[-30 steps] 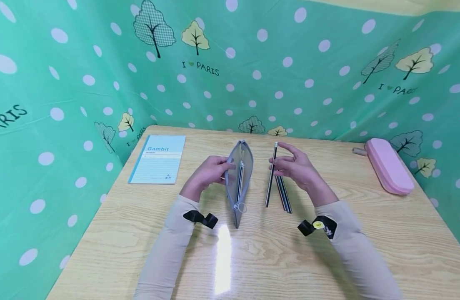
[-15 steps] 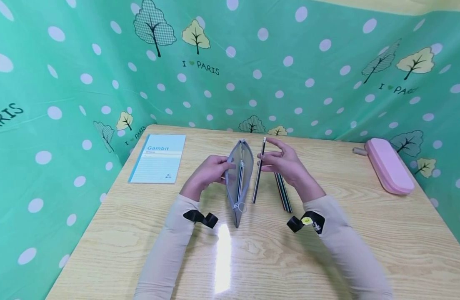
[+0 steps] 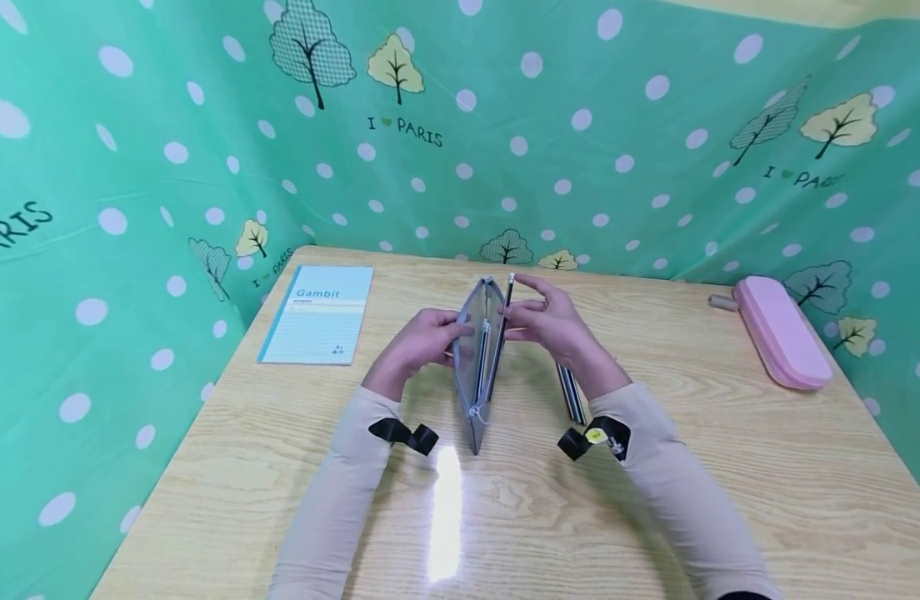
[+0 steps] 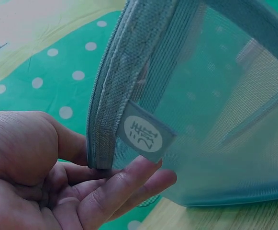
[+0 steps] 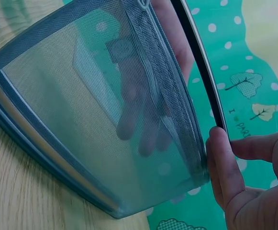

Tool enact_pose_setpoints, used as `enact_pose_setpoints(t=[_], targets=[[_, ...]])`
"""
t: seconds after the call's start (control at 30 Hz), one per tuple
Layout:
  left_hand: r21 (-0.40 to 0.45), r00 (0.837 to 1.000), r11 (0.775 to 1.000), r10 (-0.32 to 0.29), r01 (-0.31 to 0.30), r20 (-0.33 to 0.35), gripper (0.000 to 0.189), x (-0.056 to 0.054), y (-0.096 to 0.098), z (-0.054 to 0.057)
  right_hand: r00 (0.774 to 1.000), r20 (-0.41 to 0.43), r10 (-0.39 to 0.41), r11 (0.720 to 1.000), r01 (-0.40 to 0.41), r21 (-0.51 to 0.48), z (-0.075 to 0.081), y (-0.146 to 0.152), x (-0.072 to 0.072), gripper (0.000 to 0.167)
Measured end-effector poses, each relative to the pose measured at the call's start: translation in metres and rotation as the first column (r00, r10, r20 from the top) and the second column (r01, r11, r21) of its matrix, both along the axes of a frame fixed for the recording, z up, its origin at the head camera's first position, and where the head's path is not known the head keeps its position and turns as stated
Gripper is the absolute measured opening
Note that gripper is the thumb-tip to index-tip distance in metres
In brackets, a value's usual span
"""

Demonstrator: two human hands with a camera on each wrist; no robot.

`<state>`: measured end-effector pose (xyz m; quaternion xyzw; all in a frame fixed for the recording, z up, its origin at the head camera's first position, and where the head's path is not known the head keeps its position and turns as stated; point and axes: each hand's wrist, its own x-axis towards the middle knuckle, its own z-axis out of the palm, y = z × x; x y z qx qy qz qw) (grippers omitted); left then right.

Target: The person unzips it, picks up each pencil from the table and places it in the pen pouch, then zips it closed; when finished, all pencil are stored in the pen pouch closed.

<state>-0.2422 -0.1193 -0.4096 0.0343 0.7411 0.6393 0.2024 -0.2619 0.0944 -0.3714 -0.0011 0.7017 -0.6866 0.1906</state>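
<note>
A grey-blue zippered mesh pouch stands on its edge mid-table with its mouth spread. My left hand pinches its left side between thumb and fingers; the left wrist view has a cloth tag on the pouch near the fingertips. Inside lie some dark pencils, also visible through the mesh in the right wrist view. With my right hand I pinch a dark striped pencil near its white-tipped end. It slants over the pouch's right rim. Several more pencils lie on the table, partly hidden under the right wrist.
At the back left lies a light blue notebook marked "Gambit". A pink pencil case is at the right, with a small grey cylinder beside it. Behind the wooden table hangs a green dotted curtain.
My right hand has carried the pencil leftward, from above the loose pencils to the pouch's right rim. The left hand and pouch have stayed put.
</note>
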Motion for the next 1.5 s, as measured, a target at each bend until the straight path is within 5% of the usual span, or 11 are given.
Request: enact_pose_setpoints(t=[0.6, 1.0, 1.5], targets=[[-0.008, 1.0, 1.0, -0.012, 0.012, -0.004, 0.036, 0.001, 0.001, 0.003, 0.997, -0.08, -0.008, 0.996, 0.016, 0.093, -0.003, -0.017, 0.0, 0.075], [0.008, 1.0, 1.0, -0.014, 0.014, -0.007, 0.035, -0.001, 0.0, -0.001, 0.988, -0.143, 0.059, 0.978, -0.028, 0.205, -0.005, -0.02, 0.004, 0.074], [-0.001, 1.0, 1.0, -0.016, 0.016, -0.012, 0.035, 0.0, 0.0, 0.001, 0.981, -0.175, 0.082, 0.972, -0.04, 0.232, -0.007, -0.017, 0.006, 0.07]])
